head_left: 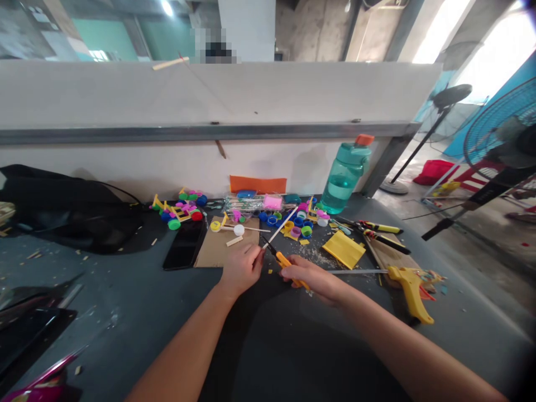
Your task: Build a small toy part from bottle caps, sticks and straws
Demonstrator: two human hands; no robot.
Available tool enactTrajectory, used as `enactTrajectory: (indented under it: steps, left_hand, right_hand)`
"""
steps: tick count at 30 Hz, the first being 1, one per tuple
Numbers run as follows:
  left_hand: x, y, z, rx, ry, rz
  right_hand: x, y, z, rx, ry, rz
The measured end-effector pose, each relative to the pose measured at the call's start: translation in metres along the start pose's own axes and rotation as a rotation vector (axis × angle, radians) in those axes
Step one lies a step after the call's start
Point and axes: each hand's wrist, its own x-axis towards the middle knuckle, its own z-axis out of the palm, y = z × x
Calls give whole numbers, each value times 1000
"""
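My left hand (243,269) is closed on the lower end of a thin pale wooden stick (281,226), which slants up to the right. An orange-handled utility knife (283,260) is in my right hand (312,277), its dark blade pointing up-left beside the stick near my left fingers. Whether the blade touches the stick I cannot tell. Beyond my left hand lies a piece of cardboard (211,251) with a white cap (238,230), a yellow cap (215,226) and a small wood strip (234,241). Several coloured bottle rings (295,231) cluster behind the stick.
A teal water bottle (341,181) stands by the white partition (167,162). On the right are yellow sheets (343,249), pliers (387,240) and a yellow glue gun (410,290). A phone (184,245), small coloured assemblies (180,212) and a black bag (71,212) lie left.
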Motion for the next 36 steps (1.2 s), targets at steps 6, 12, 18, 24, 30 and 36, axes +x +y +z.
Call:
enactTrajectory:
  steps: [6,12,18,24,30,36]
  left_hand:
    - [-2,2,0,-9,-14,16]
    - [-2,1,1,8,-19,20]
    - [-2,1,0,16,-28,46]
    - [-3,1,0,-6,-40,67]
    - [-3,2,1,-12,-56,66]
    - [-3,2,0,2,-49,97]
  right_hand:
    - [-2,-3,-3,16,-16,18]
    - [-3,-7,-4,103,-45,39]
    - [-4,-8,-5,116,-45,38]
    - [-3,-7,-4,64,-35,46]
    - [1,-2,-4,25,-26,37]
    - [1,-3,-7,10,-64,48]
